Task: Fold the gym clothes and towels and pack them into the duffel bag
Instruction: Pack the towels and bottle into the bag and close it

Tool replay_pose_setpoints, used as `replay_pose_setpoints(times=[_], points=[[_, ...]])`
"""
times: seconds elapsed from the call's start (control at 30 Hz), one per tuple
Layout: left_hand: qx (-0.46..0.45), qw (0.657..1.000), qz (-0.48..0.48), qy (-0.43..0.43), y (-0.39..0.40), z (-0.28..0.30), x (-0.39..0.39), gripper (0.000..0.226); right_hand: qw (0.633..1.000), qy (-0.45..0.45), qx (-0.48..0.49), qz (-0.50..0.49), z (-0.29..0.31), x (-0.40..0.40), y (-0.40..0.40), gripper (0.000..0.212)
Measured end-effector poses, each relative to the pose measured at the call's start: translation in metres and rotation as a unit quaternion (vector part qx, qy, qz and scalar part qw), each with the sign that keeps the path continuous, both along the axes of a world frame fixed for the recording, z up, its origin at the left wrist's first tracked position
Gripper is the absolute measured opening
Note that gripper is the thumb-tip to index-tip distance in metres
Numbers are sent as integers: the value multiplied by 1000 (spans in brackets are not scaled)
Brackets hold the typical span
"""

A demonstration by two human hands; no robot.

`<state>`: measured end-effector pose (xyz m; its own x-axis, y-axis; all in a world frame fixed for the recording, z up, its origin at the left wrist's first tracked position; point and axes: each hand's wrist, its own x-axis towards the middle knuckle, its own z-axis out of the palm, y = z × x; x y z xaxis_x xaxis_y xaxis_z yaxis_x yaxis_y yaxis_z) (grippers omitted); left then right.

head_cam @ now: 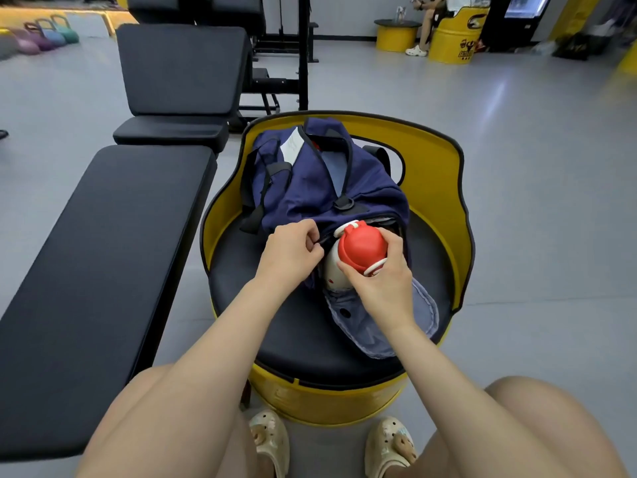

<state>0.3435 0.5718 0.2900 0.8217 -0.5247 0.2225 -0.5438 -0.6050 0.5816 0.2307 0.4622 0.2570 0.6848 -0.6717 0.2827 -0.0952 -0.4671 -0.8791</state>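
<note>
Here the right hand [381, 281] grips a red-capped bottle [358, 251]; beside it, the left hand [289, 251] pinches the duffel bag's [310, 181] opening edge.

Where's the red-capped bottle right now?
Centre of the head view: the bottle sits at the open end pocket of the navy duffel bag on the yellow barrel seat, gripped by the right hand.
</note>
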Motion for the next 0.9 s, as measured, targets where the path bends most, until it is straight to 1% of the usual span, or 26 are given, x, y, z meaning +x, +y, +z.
replay_pose_setpoints(times=[0.1, 0.2, 0.23, 0.3, 0.37, 0.4, 0.47, 0.57, 0.6, 0.7, 0.77, 0.83, 0.9], points=[[0, 1000, -14, 4, -2, 0, -4, 10, 1000, 26, -12, -7, -2, 6, -9, 75], [28, 999, -13, -25, -8, -2, -7, 5, 999, 34, -35, -2, 1, 9, -11, 75], [39, 998, -11, -42, -10, -3, -8, 6, 998, 33, -45, -2, 3, 9, -9, 74], [78, 992, -8, -97, -15, -7, -7, 17, 997, 28, -70, 5, 4, 9, -6, 70], [137, 978, -7, -157, -19, -11, -1, 28, 996, 26, -85, 4, 5, 10, -5, 68], [150, 974, -5, -172, -21, -13, 3, 30, 996, 25, -88, 2, 5, 10, -5, 67], [120, 976, 2, -183, -25, -15, 10, 28, 995, 23, -100, 0, 6, 11, -5, 66], [-3, 981, -3, -193, -25, -11, 10, 19, 991, 39, -128, 2, 3, 15, -5, 67], [-26, 979, -11, -201, -25, -9, 8, 18, 989, 54, -141, 2, 2, 17, -5, 68], [-49, 969, -27, -241, -24, -6, 1, 19, 977, 123, -174, -1, 4, 26, -7, 72], [-53, 964, -33, -259, -24, -4, -1, 22, 971, 154, -184, -9, 8, 33, -6, 71], [-63, 963, -38, -259, -23, -4, -2, 26, 969, 157, -188, -8, 12, 39, -6, 70], [-64, 966, -39, -248, -20, -6, 0, 29, 971, 149, -185, 30, 12, 40, -10, 73]])
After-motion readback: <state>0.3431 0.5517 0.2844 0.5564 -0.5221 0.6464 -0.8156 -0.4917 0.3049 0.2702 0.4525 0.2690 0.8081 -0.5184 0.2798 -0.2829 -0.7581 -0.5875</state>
